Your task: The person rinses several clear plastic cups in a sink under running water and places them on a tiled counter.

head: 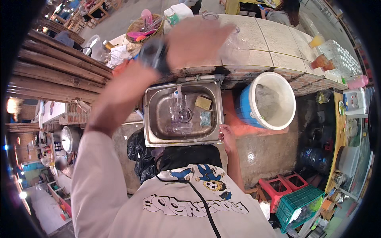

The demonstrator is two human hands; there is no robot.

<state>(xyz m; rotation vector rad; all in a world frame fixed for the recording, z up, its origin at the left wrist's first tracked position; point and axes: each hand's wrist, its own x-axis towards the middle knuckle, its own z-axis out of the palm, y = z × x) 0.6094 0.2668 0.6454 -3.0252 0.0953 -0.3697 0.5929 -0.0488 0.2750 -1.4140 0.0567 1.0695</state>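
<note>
My left hand (196, 41), blurred, with a dark watch on its wrist, reaches over the tiled counter (256, 38). Clear glasses (235, 49) stand just beside its fingers; whether it touches one is unclear. My right hand (227, 138) is at the right rim of the steel sink (183, 142), fingers slightly curled, with nothing seen in it. Several clear glasses (181, 128) lie in the sink under the tap (178, 92). A yellow sponge (203, 103) and a green-blue scouring pad (205, 118) lie at its right side.
A blue bucket (245, 102) with a white inner wall stands right of the sink. A basket of utensils (160, 29) is on the counter's left; drinks (321, 61) and stacked clear cups (342, 56) are at its right. Black bags (138, 147), red stools (275, 190) and a green crate (297, 205) surround me.
</note>
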